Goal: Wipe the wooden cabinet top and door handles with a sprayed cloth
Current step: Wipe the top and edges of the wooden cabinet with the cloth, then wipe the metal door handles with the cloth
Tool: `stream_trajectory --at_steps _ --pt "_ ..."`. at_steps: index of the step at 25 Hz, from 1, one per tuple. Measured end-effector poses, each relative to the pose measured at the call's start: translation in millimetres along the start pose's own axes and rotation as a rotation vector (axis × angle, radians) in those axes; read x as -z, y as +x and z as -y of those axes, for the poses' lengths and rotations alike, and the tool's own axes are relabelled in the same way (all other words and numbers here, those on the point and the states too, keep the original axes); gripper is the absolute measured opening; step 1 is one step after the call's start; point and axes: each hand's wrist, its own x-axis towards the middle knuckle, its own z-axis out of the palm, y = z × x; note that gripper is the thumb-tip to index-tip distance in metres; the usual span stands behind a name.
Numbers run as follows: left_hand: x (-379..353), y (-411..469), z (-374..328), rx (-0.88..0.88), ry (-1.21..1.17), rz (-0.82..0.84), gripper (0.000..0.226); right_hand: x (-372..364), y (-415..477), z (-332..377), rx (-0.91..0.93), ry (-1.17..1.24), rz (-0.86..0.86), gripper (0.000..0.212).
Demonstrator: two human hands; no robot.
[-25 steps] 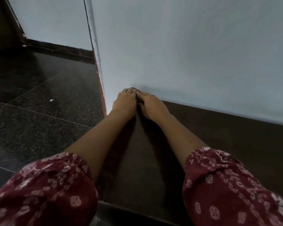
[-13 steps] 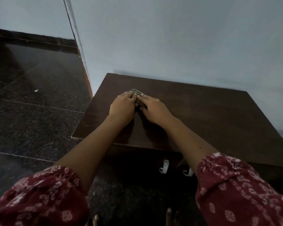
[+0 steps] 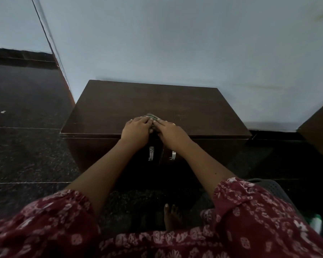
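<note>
A dark wooden cabinet [image 3: 194, 108] stands against the pale wall. Its top is bare apart from a small greenish cloth [image 3: 151, 116] near the front edge. My left hand [image 3: 136, 130] and my right hand [image 3: 171, 132] lie side by side on the cloth, fingers flat, pressing it onto the top; most of the cloth is hidden under them. Two metal door handles [image 3: 151, 153] [image 3: 172, 155] show on the cabinet front just below my wrists.
Dark speckled floor tiles [image 3: 26, 146] stretch to the left. A wall corner [image 3: 50, 43] rises at the left rear. Another dark wooden piece [image 3: 319, 125] stands at the right edge. A dark perforated seat [image 3: 268, 187] and a green-capped bottle [image 3: 317, 222] sit at lower right. My foot [image 3: 172, 216] is on the floor.
Both hands have drawn the cloth from the back of the cabinet top near the wall toward its front edge. The view has pulled back, revealing the cabinet front and handles.
</note>
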Motion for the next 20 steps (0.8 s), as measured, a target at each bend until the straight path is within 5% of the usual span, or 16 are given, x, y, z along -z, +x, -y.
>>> stream_trajectory --at_steps 3,6,8,10,12,14,17,20 --pt "-1 -1 -25 -0.060 -0.103 0.052 0.049 5 -21 -18 -0.062 -0.061 -0.015 0.048" --pt "-12 -19 -43 -0.084 -0.468 -0.124 0.049 14 -48 -26 -0.173 0.117 -0.129 0.037" --pt "-35 -44 -49 -0.028 -0.688 -0.339 0.044 9 -75 -26 -0.323 0.517 -0.272 0.035" --pt "-66 -72 -53 0.089 -0.905 -0.399 0.038 -6 -105 -18 -0.453 1.192 -0.353 0.032" --pt "-96 -96 -57 0.269 -1.191 -0.252 0.036 -40 -128 -10 -0.529 1.812 -0.263 0.031" --pt "-117 -112 -65 0.400 -1.438 -0.032 0.037 -81 -145 -2 -0.587 2.109 -0.137 0.034" --pt "-135 -126 -80 0.519 -1.656 0.058 0.031 -124 -164 12 -0.680 2.163 -0.058 0.032" --pt "-148 -119 -87 0.595 -1.661 -0.055 0.018 -138 -161 7 -0.774 1.823 -0.071 0.041"
